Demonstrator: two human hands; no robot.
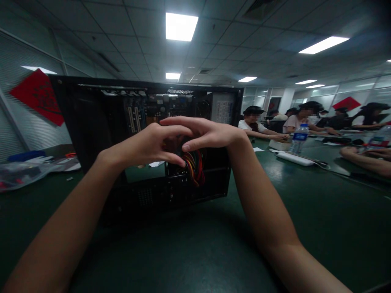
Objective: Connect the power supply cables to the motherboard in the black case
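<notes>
A black computer case (146,83) stands on the table with its open side towards me. Inside it are a motherboard (165,102) and, at upper right, a power supply (224,106) with a pale label. A bundle of red, yellow and black cables (197,175) hangs in a loop below my hands. My left hand (152,142) is closed at the bundle, its thumb tip against the wires. Over it reaches my right hand (204,132), fingers bent and thumb just above the cables. What lies between its fingertips is hidden.
Plastic-wrapped items (21,173) lie on the green table (290,211) at left. To the right stand a water bottle (299,138), a white long object (295,158) and a small box (279,144). Other people sit beyond; a co-worker's forearms (366,160) rest at far right.
</notes>
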